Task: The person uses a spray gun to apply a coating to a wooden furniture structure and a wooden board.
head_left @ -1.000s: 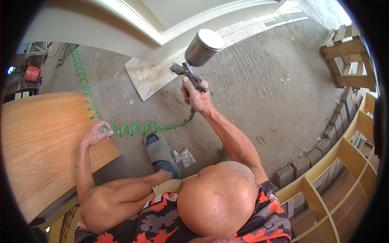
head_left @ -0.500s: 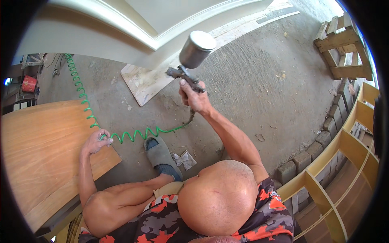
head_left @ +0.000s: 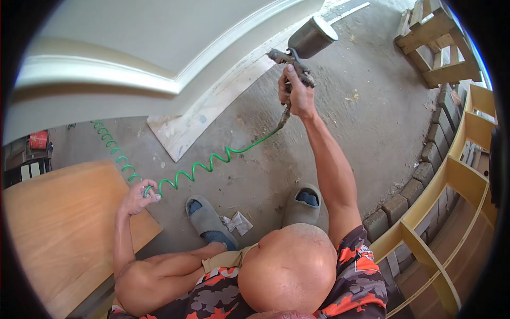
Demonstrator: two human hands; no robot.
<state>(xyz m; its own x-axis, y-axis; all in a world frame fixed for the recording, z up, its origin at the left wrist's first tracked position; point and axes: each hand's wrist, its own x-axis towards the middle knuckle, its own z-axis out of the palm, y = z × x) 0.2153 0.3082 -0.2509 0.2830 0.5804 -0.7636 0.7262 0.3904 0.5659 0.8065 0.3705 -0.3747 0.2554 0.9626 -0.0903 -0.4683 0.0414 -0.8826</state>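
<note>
As the left hand is holding the coiled green hose, the right hand is swinging the spray gun forward and rightward.
Right fingers are wrapping closed round the gun; left fingers are curling loosely round a coil. Gun is hovering near the white panel, farther along than a second ago: work apparently shifting that way.

dull metal spray gun, smooth metal cup on the gun, glossy plastic hose below it, smooth satin panel left of it, matt gritty floor beneath it, rough wooden pallet to its right
</note>
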